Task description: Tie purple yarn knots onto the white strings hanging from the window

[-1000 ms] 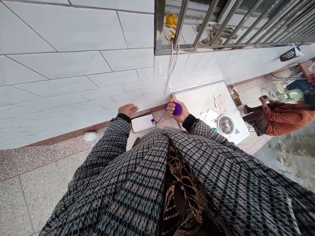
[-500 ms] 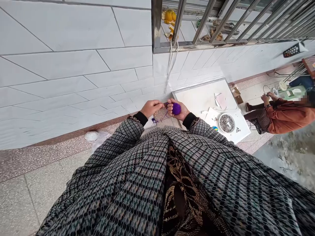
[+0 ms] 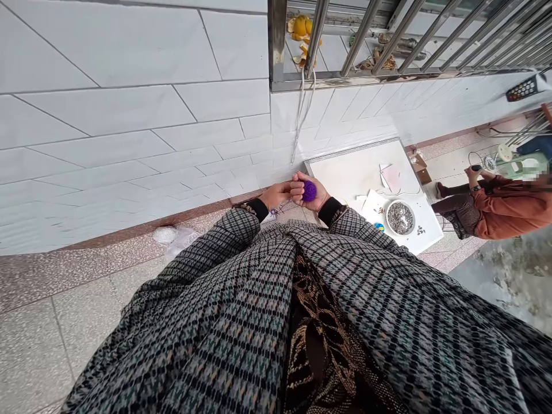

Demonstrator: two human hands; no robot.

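A purple yarn ball sits in my right hand, whose fingers curl round it. My left hand is closed, its fingertips meeting the fingers of my right hand beside the ball. The fingertips look pinched on the yarn, though the strand between them is too thin to see clearly. Below the hands, loose purple yarn hangs in thin strands over something pale, partly hidden by my left wrist and coat.
A white table on the right bears a round bowl of small dark pieces and some papers. Beyond it sits a person in an orange top. Metal window bars and a hanging white cord are above. A plastic bag lies at left.
My left hand has moved right, from a small gap away until it meets my right hand at the yarn ball. My right hand still holds the ball in nearly the same place.
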